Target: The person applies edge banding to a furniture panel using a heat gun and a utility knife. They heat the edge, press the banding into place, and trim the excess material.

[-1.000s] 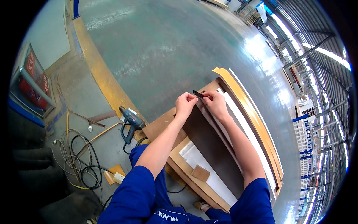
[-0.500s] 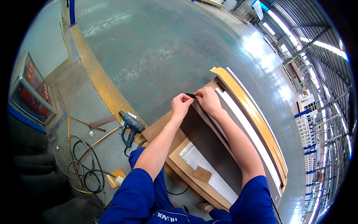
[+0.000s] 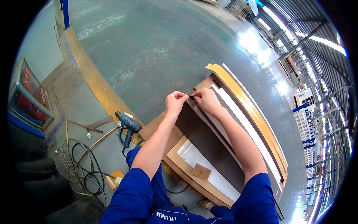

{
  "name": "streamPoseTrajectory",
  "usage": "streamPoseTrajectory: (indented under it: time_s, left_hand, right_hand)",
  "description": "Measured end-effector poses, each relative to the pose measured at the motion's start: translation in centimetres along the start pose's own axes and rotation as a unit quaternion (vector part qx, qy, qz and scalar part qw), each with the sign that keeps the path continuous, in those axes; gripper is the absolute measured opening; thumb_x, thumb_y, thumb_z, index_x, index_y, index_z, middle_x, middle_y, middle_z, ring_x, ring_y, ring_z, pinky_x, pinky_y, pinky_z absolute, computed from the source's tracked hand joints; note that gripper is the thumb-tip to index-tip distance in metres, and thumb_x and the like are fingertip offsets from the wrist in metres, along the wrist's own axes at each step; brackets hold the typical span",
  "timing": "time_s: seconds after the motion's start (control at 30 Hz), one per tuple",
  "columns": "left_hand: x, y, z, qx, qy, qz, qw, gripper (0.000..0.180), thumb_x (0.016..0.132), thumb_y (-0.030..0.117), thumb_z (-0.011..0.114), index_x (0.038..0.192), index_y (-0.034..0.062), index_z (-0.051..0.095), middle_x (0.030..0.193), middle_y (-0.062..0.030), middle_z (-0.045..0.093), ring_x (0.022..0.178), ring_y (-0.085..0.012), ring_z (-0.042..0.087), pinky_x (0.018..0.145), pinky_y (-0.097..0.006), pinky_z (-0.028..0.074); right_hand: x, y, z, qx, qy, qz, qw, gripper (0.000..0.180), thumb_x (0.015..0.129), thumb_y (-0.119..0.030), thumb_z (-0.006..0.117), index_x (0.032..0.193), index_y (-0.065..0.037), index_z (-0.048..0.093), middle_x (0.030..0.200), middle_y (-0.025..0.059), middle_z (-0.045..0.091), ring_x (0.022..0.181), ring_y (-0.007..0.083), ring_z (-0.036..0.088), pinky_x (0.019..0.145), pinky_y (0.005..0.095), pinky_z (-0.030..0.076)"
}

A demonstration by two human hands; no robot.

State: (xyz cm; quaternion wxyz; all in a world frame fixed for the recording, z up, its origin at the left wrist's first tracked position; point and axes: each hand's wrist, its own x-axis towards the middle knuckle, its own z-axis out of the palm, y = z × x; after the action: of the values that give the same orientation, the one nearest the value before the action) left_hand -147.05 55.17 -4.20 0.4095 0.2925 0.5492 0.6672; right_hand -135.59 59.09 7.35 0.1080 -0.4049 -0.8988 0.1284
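Observation:
Both my hands are at the far end of a dark brown strip point(image 3: 208, 121) that runs along the stacked boards. My right hand point(image 3: 207, 100) pinches a small black piece point(image 3: 192, 98) at this end; its exact kind is too small to tell. Just left of it, my left hand point(image 3: 176, 103) is closed with thumb and fingertips together, close to the black piece. Whatever lies between those fingertips is hidden. Below the strip stretches a wide dark brown panel point(image 3: 201, 130).
A blue heat gun point(image 3: 128, 127) lies left of the boards. Cables point(image 3: 80, 168) coil on the floor, near a yellow-brown pad point(image 3: 115, 178). A small square block point(image 3: 201, 171) sits on a white board point(image 3: 220, 186). White and gold strips point(image 3: 257, 115) line the right side. A glass-fronted red cabinet point(image 3: 31, 97) stands far left.
My left hand has shifted slightly left, its fingertips drawing away from the black piece. My right hand stays at the strip's end with the piece. The whole view has shifted slightly.

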Motion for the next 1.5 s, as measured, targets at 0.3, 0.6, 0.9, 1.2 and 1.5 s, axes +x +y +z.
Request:
streamPoseTrajectory:
  time_s: [0.3, 0.6, 0.9, 1.2, 1.5]
  left_hand:
    - [-0.1, 0.2, -0.2, -0.032, 0.007, 0.008, 0.999, 0.009, 0.072, 0.008, 0.07, 0.073, 0.0004, 0.064, 0.066, -0.004, 0.065, 0.06, -0.008, 0.058, 0.057, -0.023, 0.046]
    - [0.0, 0.1, -0.3, -0.035, -0.012, -0.005, 0.999, 0.009, 0.073, 0.009, 0.07, 0.074, 0.002, 0.065, 0.068, -0.0022, 0.064, 0.06, -0.0064, 0.057, 0.054, -0.021, 0.045]
    - [-0.3, 0.5, -0.4, -0.028, -0.013, -0.013, 0.999, 0.009, 0.076, 0.011, 0.07, 0.075, 0.0048, 0.063, 0.068, 0.0019, 0.061, 0.059, -0.0047, 0.052, 0.054, -0.02, 0.041]
    - [-0.9, -0.9, -0.9, -0.116, -0.027, -0.1, 0.988, 0.011, 0.08, 0.012, 0.066, 0.079, 0.0046, 0.058, 0.072, 0.0001, 0.057, 0.065, -0.0072, 0.053, 0.056, -0.02, 0.044]
    - [-2.7, 0.3, -0.8, 0.092, -0.059, -0.093, 0.99, 0.028, 0.078, 0.019, 0.068, 0.095, -0.0003, 0.056, 0.074, -0.005, 0.056, 0.067, -0.0115, 0.056, 0.06, -0.026, 0.049]
  right_hand:
    - [-1.5, -0.1, -0.7, -0.011, -0.017, 0.01, 1.0, 0.016, 0.075, -0.005, 0.055, 0.083, 0.0, 0.069, 0.082, 0.0206, 0.064, 0.081, 0.0341, 0.063, 0.078, 0.0389, 0.049]
    - [-3.8, 1.1, -1.4, -0.019, -0.039, 0.01, 0.999, 0.016, 0.075, -0.005, 0.056, 0.084, 0.0, 0.068, 0.085, 0.0202, 0.062, 0.085, 0.0343, 0.06, 0.078, 0.0403, 0.047]
    - [-6.6, 2.2, -1.9, -0.05, -0.055, -0.018, 0.997, 0.015, 0.076, -0.005, 0.056, 0.084, -0.003, 0.068, 0.082, 0.0166, 0.06, 0.088, 0.0321, 0.055, 0.08, 0.0382, 0.045]
    - [-5.6, 1.5, -2.5, -0.039, 0.013, -0.044, 0.998, 0.012, 0.077, -0.006, 0.06, 0.085, -0.003, 0.068, 0.076, 0.0143, 0.056, 0.083, 0.0306, 0.053, 0.075, 0.0386, 0.044]
    - [-2.8, -0.5, -1.2, -0.074, 0.098, -0.107, 0.987, 0.012, 0.076, -0.008, 0.063, 0.086, -0.005, 0.068, 0.079, 0.0104, 0.056, 0.084, 0.0266, 0.054, 0.074, 0.0358, 0.046]
